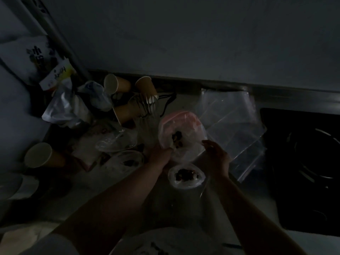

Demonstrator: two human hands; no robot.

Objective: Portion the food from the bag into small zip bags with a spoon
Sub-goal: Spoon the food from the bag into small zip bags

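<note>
At the counter's centre, the large food bag (181, 134) lies with its pink-edged mouth toward 12 o'clock and its dark food clustered near the end closest to the person. The left hand (159, 153) meets that near edge from 8 o'clock, fingers curled and apparently pinching the plastic, though the dim light leaves the hold uncertain. The right hand (215, 155) sits at the bag's 4 o'clock, fingers loosely spread, touching or just off the film; I cannot tell which, and I see no spoon in it. Directly at 6 o'clock from the big bag, between the 2 forearms, a small bag (186, 176) already holds dark food. A stack of empty zip bags (231, 124) lies at 2 o'clock, nearer the right hand, so that hand would be the natural one to fetch the next.
</note>
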